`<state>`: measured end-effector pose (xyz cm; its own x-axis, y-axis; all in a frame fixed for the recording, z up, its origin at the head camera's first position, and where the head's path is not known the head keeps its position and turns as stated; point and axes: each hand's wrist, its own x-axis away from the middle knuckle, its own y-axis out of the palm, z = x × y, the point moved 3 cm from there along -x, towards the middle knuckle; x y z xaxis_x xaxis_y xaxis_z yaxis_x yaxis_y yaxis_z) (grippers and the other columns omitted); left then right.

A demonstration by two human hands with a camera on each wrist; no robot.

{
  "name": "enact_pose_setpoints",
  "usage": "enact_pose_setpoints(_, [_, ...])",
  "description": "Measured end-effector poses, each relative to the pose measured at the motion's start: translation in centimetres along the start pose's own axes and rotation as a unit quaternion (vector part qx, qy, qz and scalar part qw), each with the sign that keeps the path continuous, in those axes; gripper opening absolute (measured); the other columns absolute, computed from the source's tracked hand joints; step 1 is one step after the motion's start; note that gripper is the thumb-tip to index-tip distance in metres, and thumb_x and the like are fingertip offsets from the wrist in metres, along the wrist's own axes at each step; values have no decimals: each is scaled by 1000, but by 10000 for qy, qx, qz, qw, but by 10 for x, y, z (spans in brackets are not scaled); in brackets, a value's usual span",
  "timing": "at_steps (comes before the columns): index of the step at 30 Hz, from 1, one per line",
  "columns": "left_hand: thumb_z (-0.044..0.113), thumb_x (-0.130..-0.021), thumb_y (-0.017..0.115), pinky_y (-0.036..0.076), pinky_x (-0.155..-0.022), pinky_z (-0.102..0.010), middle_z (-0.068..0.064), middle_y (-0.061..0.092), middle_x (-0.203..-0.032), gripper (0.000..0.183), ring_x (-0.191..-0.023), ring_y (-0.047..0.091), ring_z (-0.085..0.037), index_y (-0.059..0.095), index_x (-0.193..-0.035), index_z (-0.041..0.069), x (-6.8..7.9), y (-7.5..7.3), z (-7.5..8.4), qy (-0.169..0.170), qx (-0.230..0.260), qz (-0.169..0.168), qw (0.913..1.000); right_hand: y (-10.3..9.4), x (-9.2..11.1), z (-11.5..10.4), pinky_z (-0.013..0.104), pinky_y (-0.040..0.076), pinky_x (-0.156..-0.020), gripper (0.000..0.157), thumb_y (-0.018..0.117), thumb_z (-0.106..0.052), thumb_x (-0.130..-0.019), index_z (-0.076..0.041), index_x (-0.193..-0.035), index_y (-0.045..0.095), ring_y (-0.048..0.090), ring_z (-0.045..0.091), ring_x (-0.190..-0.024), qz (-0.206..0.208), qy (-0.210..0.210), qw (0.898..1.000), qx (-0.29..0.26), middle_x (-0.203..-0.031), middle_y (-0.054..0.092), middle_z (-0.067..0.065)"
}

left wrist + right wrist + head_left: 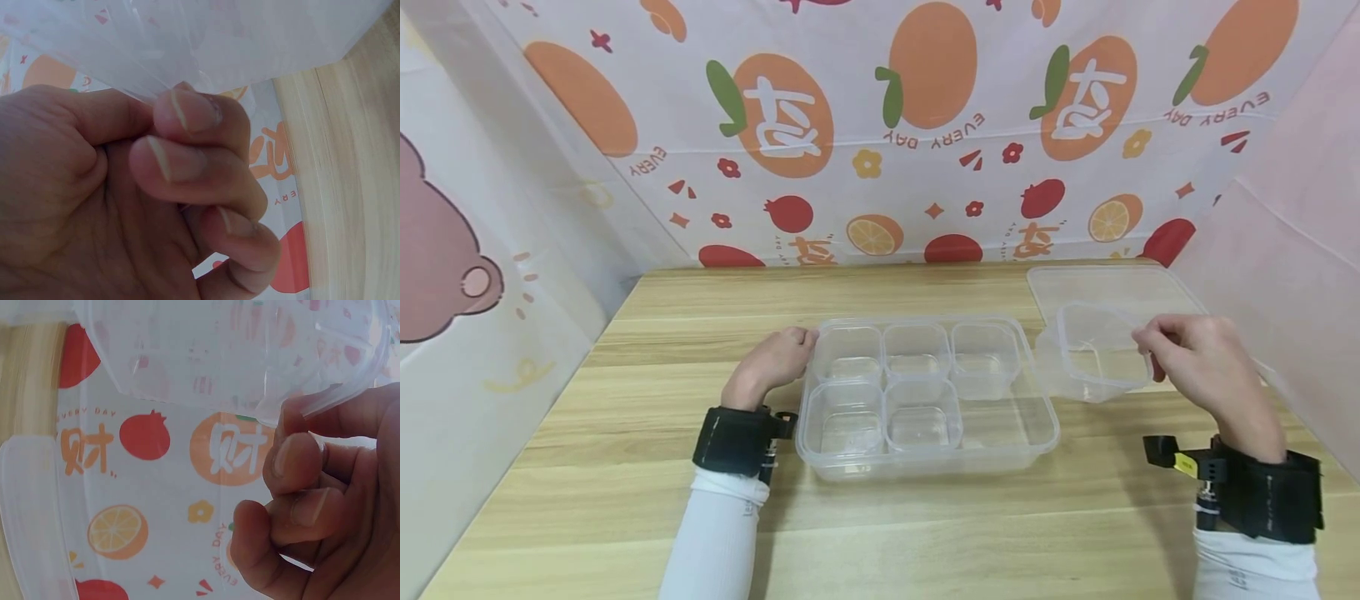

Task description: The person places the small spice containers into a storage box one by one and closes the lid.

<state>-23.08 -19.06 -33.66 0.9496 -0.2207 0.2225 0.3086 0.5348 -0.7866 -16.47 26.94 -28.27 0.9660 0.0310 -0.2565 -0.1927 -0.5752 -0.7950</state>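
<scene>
My left hand [777, 360] pinches the left rim of a large clear plastic container [925, 468] between thumb and curled fingers. In the left wrist view its translucent wall [206, 44] rises just above the fingertips. Small clear square boxes sit inside: three along the back, such as the back left box [848, 354], and two in front, such as the front middle box [922, 417]. The container's floor shows at the front right. My right hand [1206, 362] pinches the rim of another small clear box [1105, 362], held tilted just right of the container.
A flat clear lid [1112, 283] lies at the back right of the wooden table [647, 500], partly behind the held box. A fruit-print curtain [865, 108] hangs along the back edge, with pale cloth [1285, 250] on the right side.
</scene>
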Motion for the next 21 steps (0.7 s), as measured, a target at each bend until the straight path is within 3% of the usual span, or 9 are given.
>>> enact_pose_setpoints(21, [25,-112,24,39,-64,-35,-10,52,-81,46,-71,50,-22,58,-123,-5,-1,1,1,14,-80,10,10000,16,-8,-19,31,28,-44,33,56,-11,-102,-7,-70,64,38,18,-48,52,-680,9977,1,-54,50,0])
